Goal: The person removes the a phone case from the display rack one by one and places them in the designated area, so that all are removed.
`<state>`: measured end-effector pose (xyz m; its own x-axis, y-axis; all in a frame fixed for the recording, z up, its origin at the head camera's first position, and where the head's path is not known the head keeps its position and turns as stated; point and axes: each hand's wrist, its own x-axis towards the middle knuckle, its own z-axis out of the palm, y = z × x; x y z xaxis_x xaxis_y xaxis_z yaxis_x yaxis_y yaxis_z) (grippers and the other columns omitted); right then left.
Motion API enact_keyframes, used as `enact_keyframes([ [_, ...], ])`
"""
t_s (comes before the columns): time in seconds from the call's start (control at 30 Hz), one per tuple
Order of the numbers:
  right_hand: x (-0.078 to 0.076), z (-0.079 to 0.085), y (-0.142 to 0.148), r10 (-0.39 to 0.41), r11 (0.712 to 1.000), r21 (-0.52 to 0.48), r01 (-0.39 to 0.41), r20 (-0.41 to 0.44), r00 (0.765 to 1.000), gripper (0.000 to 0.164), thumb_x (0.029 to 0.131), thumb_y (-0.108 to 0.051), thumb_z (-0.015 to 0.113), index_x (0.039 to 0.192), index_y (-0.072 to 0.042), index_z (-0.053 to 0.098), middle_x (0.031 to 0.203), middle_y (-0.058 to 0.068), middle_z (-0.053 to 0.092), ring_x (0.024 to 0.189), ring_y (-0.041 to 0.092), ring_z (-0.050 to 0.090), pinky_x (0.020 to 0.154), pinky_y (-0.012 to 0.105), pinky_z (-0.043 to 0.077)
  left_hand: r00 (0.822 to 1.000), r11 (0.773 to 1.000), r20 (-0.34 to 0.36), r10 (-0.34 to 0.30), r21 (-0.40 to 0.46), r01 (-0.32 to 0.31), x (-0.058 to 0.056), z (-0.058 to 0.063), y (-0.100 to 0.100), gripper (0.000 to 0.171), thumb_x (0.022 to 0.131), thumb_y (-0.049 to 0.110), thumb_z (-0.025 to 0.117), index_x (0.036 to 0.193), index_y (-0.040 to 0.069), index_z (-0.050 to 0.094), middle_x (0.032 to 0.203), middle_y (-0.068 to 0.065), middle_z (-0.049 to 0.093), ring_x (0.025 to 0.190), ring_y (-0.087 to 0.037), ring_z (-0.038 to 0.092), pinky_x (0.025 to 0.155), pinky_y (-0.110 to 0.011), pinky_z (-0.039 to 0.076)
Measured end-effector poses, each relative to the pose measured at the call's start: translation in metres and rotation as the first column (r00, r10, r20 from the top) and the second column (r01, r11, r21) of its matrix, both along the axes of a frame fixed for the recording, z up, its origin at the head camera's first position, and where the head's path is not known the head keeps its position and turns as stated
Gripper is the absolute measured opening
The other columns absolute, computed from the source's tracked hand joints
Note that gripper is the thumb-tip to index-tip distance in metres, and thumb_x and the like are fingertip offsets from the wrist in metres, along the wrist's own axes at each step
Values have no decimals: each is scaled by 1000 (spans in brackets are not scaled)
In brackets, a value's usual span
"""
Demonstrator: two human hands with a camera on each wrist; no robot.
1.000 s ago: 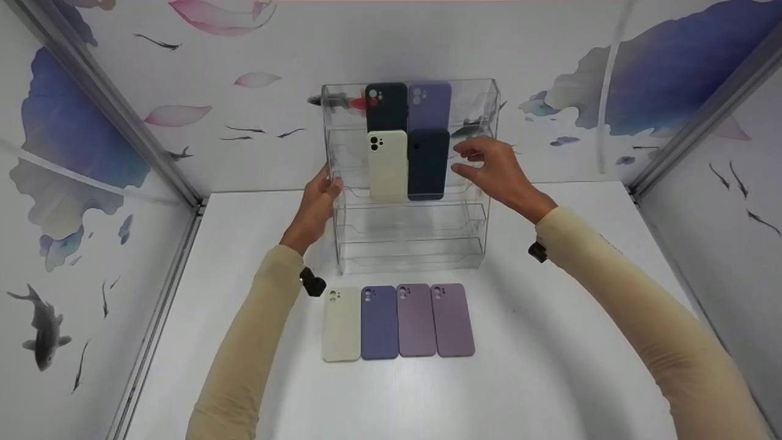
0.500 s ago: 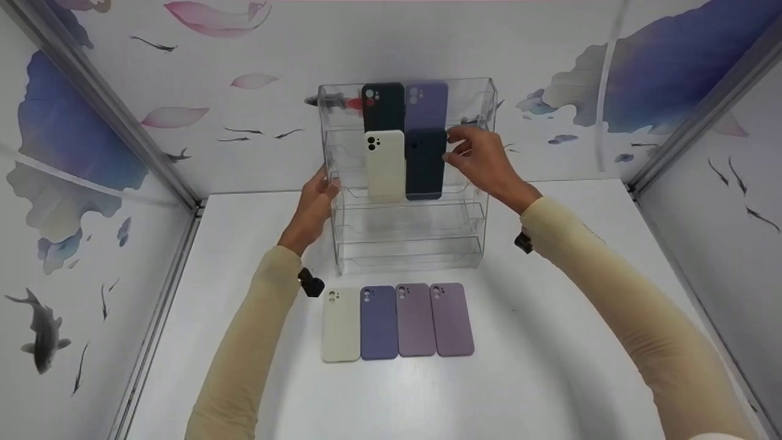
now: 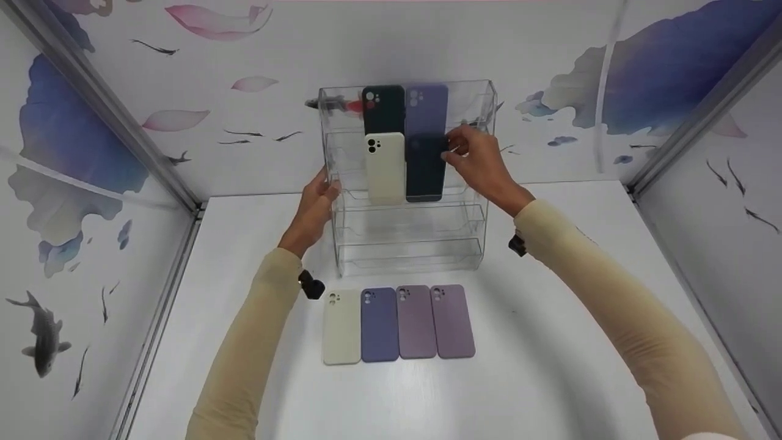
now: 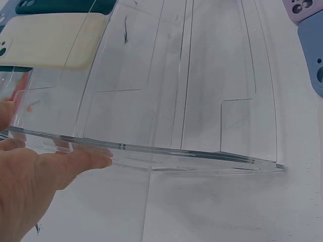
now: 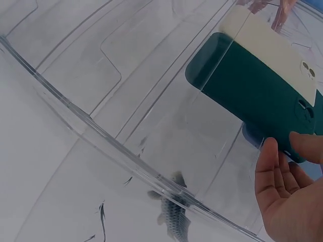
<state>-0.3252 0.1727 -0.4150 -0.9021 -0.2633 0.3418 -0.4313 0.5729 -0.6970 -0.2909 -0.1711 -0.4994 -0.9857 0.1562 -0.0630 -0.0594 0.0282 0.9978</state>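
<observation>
A clear acrylic tiered display rack [image 3: 410, 225] stands at the back of the table. My left hand [image 3: 313, 211] grips its left side wall, with fingers on both sides of the panel in the left wrist view. A dark green phone case [image 3: 424, 174] leans in a middle tier. My right hand [image 3: 481, 160] pinches that case by its right edge; in the right wrist view the thumb lies near its camera cutout. Touching it on the left is a cream phone case [image 3: 385, 174]. Another dark green case [image 3: 383, 107] and a blue-purple case [image 3: 427, 105] stand in the tier above.
In front of the rack, a row of phone cases lies flat on the white table [image 3: 403, 397]: a cream one [image 3: 342, 333], a blue-purple one [image 3: 379, 330] and two mauve ones, left [image 3: 416, 327] and right [image 3: 453, 327]. A patterned wall [image 3: 244, 140] rises behind the rack.
My right hand has moved left from beside the dark green case and now holds its right edge. The left hand stays on the rack.
</observation>
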Motion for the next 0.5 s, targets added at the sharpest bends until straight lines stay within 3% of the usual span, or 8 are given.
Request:
enact_keyframes([
  [0.23,6,-8,1,40,996,-80,-41,-12,999,27,102,1,78,128,6,72,110,22,75,98,32,77,88,32,63,1000,1000,-21,-22,17,22,3,-1,-1,66,120,25,43,179,27,12,177,-21,31,164,-42,30,126,-71,30],
  [0.37,10,-10,7,19,991,-128,-23,-31,999,27,101,2,78,128,5,74,110,19,75,98,28,76,85,22,61,999,999,-41,-31,20,32,3,-1,-1,65,121,24,41,179,26,13,176,-22,32,163,-43,32,125,-71,33],
  [0.5,16,-6,15,-5,983,-184,-6,-58,998,22,100,4,78,122,3,76,108,17,76,100,25,75,85,19,61,999,999,-33,-28,19,29,1,0,1,65,121,25,42,179,28,14,177,-20,32,164,-41,31,126,-71,30],
])
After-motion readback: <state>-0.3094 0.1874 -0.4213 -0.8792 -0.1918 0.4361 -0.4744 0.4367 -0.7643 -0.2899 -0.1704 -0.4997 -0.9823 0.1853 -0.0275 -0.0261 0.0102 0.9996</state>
